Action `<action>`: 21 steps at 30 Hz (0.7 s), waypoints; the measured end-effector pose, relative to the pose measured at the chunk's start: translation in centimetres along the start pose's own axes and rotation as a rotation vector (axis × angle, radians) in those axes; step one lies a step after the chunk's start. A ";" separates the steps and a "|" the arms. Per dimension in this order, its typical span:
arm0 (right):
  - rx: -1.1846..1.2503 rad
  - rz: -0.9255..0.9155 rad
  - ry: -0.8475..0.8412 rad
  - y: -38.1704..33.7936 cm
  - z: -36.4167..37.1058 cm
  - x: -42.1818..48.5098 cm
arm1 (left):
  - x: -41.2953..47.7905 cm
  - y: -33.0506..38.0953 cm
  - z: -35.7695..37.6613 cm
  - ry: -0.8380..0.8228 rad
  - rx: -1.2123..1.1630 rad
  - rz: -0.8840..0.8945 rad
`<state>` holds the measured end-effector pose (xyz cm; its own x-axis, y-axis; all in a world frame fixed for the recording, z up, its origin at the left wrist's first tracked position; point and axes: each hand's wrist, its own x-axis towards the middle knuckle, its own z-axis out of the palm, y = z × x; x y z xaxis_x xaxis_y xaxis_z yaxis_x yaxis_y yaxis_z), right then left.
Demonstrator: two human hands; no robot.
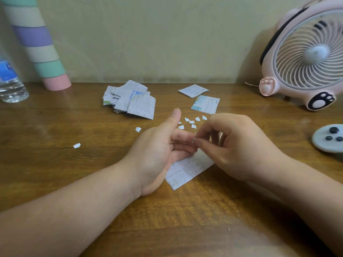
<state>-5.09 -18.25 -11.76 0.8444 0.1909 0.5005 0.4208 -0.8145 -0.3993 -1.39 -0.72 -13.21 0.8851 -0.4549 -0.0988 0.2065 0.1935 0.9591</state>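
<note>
On the wooden desk point(55, 173), left of the pink fan point(311, 58), the printed slip point(185, 169) lay under the flat left hand point(159, 151); the right hand point(232, 145) pinched its edge. Tearing close to that pinch seemed best.

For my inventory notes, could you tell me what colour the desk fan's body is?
Pink fan, clearest in the head view.

Paper strip point(187, 170) under hands — scraps point(192, 121) behind.
</note>
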 end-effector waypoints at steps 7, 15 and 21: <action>0.015 0.060 -0.045 0.0 -0.2 0.0 | 0.0 -0.1 0.0 -0.012 0.017 0.014; 0.046 0.086 -0.052 0.1 -0.2 0.0 | -0.1 0.0 0.1 -0.004 0.018 0.014; 0.044 0.055 -0.026 0.2 -0.1 0.0 | 0.0 0.0 0.0 0.005 0.016 0.008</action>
<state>-5.04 -18.51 -11.74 0.8747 0.1612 0.4571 0.3873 -0.7994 -0.4593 -1.43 -0.71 -13.19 0.8888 -0.4489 -0.0922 0.1927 0.1835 0.9639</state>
